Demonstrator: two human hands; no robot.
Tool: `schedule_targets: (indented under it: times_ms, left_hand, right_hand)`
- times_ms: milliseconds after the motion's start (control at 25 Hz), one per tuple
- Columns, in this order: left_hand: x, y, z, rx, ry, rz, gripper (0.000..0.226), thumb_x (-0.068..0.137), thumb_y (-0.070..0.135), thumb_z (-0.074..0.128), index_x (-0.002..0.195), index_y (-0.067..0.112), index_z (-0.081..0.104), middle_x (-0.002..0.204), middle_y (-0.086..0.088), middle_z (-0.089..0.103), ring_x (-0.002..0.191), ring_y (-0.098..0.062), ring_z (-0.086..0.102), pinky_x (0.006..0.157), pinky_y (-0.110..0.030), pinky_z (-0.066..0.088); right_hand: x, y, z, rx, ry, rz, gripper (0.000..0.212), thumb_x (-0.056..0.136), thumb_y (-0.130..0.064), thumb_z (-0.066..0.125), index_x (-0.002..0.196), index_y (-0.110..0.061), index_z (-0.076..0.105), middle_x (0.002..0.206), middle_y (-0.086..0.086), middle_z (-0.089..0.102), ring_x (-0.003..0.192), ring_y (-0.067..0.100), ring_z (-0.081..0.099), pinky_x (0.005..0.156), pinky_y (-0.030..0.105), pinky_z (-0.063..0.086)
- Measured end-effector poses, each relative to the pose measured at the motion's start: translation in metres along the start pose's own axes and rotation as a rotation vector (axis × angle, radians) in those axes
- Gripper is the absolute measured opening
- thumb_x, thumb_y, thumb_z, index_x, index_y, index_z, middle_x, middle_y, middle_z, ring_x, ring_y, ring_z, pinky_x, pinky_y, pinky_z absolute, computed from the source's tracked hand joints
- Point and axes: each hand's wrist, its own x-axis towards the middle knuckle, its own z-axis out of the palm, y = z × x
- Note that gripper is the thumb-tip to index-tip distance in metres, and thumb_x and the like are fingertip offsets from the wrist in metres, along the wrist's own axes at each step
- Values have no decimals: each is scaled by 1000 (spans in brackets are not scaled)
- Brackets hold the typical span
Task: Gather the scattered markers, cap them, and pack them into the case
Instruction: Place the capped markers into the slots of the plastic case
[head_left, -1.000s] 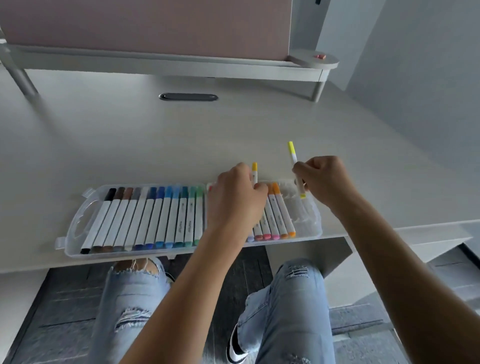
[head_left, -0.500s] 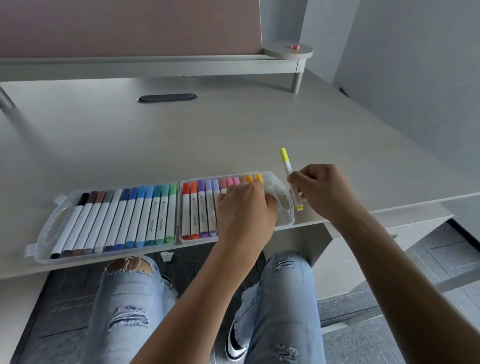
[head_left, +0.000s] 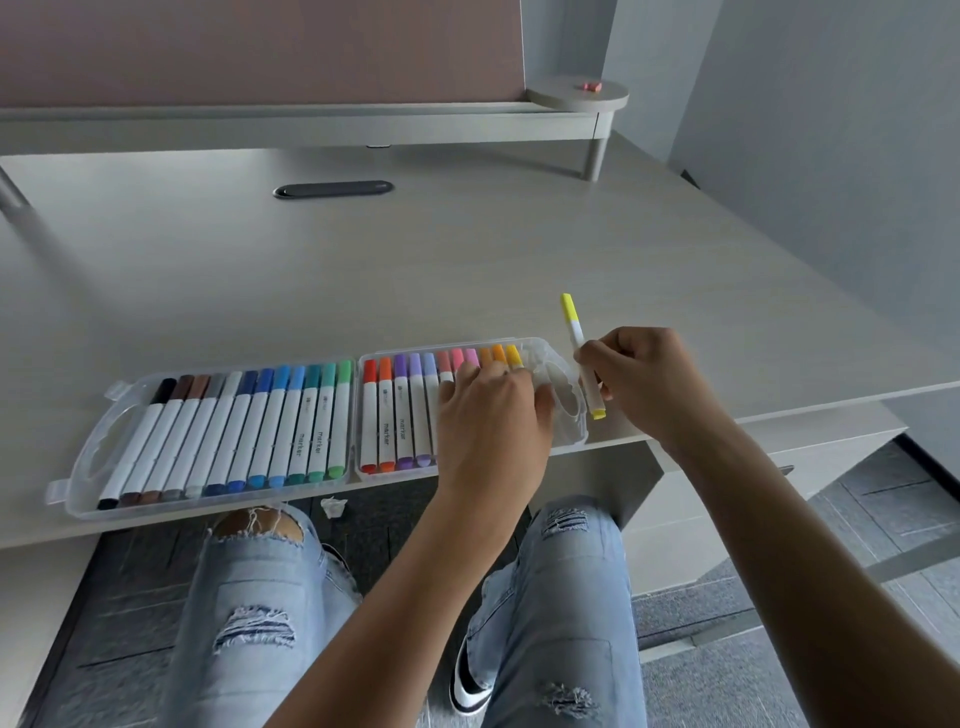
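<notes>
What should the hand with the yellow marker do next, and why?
Probably lower the yellow marker into the bare slot at the right end of the case. The right hand holds it just beside that end, its cap is on, and the left hand rests on the orange markers next to the gap.

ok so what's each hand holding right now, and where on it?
Right hand pinches the yellow marker at mid-barrel. Left hand rests on the markers in the case; no grip can be told.

Pale wood desk (head_left: 467, 270) (raised shelf (head_left: 311, 122) behind) against grey walls (head_left: 831, 130).
</notes>
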Motion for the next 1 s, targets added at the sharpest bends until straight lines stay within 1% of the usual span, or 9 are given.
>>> schedule_targets:
  times_ms: [80, 200, 320, 480, 600, 680, 840, 920, 1000]
  left_hand:
    - [2, -5, 1, 64, -26, 14, 24, 100, 31, 54, 97, 18, 73, 100, -3, 66, 109, -27, 55, 91, -41, 44]
    - [1, -8, -1, 165, -56, 36, 22, 99, 32, 53, 106, 25, 72, 104, -1, 63, 111, -27, 50, 88, -41, 41]
    - [1, -10, -2, 219, -56, 45, 27, 101, 35, 49, 117, 28, 70, 108, -3, 64, 111, -28, 50, 87, -43, 41]
    - [1, -11, -2, 246, -79, 50, 29, 102, 36, 47, 121, 27, 68, 113, -4, 62, 114, -30, 49, 89, -44, 40]
    - [1, -13, -3, 244, -106, 66, 31, 102, 39, 46, 120, 26, 67, 115, -3, 58, 118, -30, 44, 92, -45, 38]
    - [-1, -18, -6, 214, -125, 90, 33, 102, 42, 46, 124, 28, 66, 118, -3, 56, 120, -29, 42, 94, -45, 38]
    - [-14, -27, -15, -27, -22, 53, 20, 98, 29, 56, 108, 20, 71, 105, 1, 61, 106, -24, 53, 88, -39, 42]
    - [-19, -32, -20, -131, 2, 22, 21, 97, 25, 59, 113, 17, 70, 107, 1, 63, 105, -21, 55, 92, -38, 44]
    - [-24, -37, -25, -155, 12, 21, 29, 95, 27, 64, 121, 17, 69, 115, 1, 64, 112, -20, 54, 100, -39, 42]
  right_hand:
    - [0, 1, 0, -14, 2, -4, 25, 86, -24, 65, 72, -3, 70, 68, 20, 66, 56, 19, 52, 57, 30, 39]
    - [-1, 1, 3, -16, -15, -5, 24, 86, -24, 65, 72, -6, 71, 75, 22, 71, 58, 21, 56, 58, 31, 42]
    - [-2, -1, 6, -48, -17, -17, 26, 85, -25, 66, 71, -4, 71, 70, 21, 68, 57, 20, 54, 58, 30, 41]
    - [-1, -3, 12, -193, 3, -18, 32, 83, -27, 68, 73, 3, 68, 54, 4, 52, 50, 18, 40, 51, 25, 32]
    - [0, -7, 18, -306, 14, -27, 30, 81, -34, 69, 68, -7, 71, 54, -1, 62, 57, 25, 57, 56, 28, 41]
    - [0, -9, 22, -376, 9, -47, 29, 81, -37, 70, 64, -13, 70, 57, -2, 65, 64, 25, 63, 57, 27, 43]
    - [-2, -11, 29, -459, 28, -68, 33, 84, -43, 72, 63, -18, 67, 64, -2, 66, 68, 24, 63, 58, 28, 43]
    - [-3, -10, 29, -483, 44, -80, 30, 87, -43, 71, 68, -21, 68, 68, -5, 68, 70, 23, 64, 58, 30, 48]
    - [-6, -8, 28, -481, 55, -94, 23, 89, -40, 71, 71, -25, 68, 71, -8, 70, 71, 20, 65, 59, 31, 51]
